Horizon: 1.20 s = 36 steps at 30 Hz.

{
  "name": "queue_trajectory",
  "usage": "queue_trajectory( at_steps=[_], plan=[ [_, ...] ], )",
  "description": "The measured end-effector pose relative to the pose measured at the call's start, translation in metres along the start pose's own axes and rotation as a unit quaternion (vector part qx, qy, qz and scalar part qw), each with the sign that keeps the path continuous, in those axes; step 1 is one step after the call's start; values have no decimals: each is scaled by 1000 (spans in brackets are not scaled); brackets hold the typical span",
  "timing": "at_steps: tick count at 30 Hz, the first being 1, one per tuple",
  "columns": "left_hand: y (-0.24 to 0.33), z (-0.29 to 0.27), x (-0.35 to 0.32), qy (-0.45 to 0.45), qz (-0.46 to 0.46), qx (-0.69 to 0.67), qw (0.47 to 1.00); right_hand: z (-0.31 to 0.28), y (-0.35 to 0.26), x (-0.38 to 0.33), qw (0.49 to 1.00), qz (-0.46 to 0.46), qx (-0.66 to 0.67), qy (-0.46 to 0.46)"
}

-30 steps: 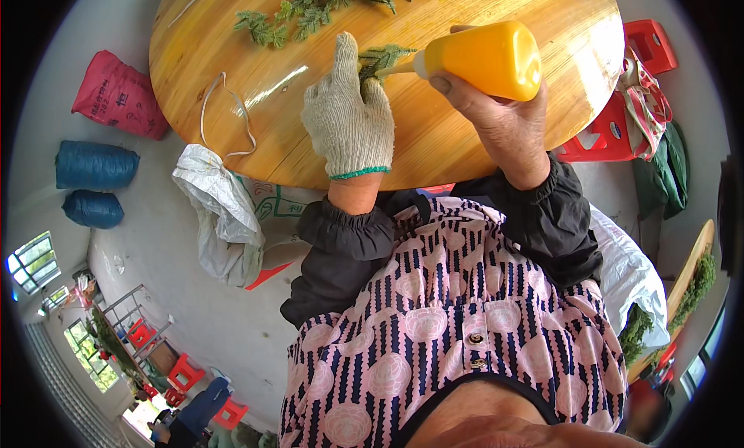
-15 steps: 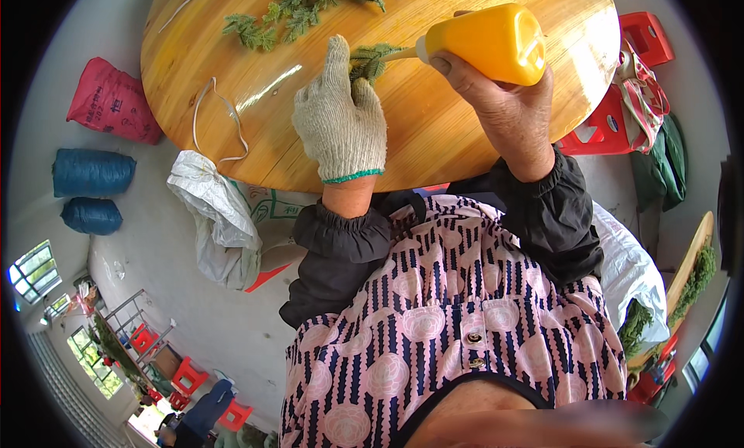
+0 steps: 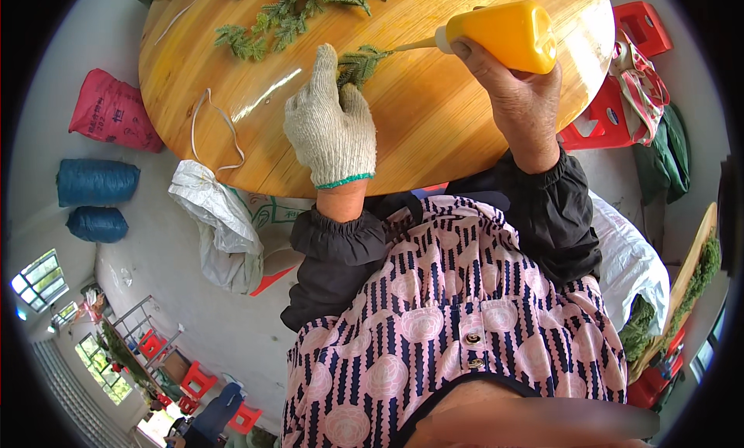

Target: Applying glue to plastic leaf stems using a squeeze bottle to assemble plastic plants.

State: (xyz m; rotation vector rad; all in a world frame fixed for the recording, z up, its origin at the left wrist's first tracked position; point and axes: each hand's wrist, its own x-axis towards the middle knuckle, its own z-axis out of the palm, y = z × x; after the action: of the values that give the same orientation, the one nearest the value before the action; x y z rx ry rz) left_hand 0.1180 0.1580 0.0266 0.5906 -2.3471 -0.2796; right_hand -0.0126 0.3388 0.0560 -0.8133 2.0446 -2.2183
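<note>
A round wooden table (image 3: 434,130) bore leafy green branches (image 3: 291,18) across its far part. Nearer were a gloved left hand (image 3: 329,130) and a bare right hand (image 3: 523,99). The right clasped a yellow bottle (image 3: 508,37), tipped sideways; the left pinched a small sprig (image 3: 360,64), its tip by the bottle's thin nozzle (image 3: 418,44), contact unclear.

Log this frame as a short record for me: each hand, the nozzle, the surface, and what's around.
Left hand: knitted glove, grip on a green sprig
Right hand: bare, grip around a yellow bottle lying nearly sideways
Nozzle: points left at the sprig's end; contact cannot be told
Surface: round wooden table
Also on table: green branches, beyond the left hand
Around: pink sack at left, red stool at right
</note>
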Motion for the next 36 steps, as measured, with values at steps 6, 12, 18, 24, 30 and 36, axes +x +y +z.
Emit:
queue_trajectory(
  at_steps=[6,12,18,24,30,36],
  plan=[
    [4,-6,3,-15,-26,-18,999,3,-4,3,995,8,95,-4],
    [-9,-18,6,-13,-31,25,999,-5,18,5,965,68,221,126],
    [-31,-83,-27,159,-118,-221,955,-29,39,7,960,95,194,179],
    [-144,-193,-126,234,-310,19,922,-28,45,15,945,108,287,114],
    [-206,-201,-146,28,-358,179,916,-32,35,12,948,91,267,148],
    [-121,-176,-17,166,-161,107,967,-35,43,0,936,119,280,176]
  ],
)
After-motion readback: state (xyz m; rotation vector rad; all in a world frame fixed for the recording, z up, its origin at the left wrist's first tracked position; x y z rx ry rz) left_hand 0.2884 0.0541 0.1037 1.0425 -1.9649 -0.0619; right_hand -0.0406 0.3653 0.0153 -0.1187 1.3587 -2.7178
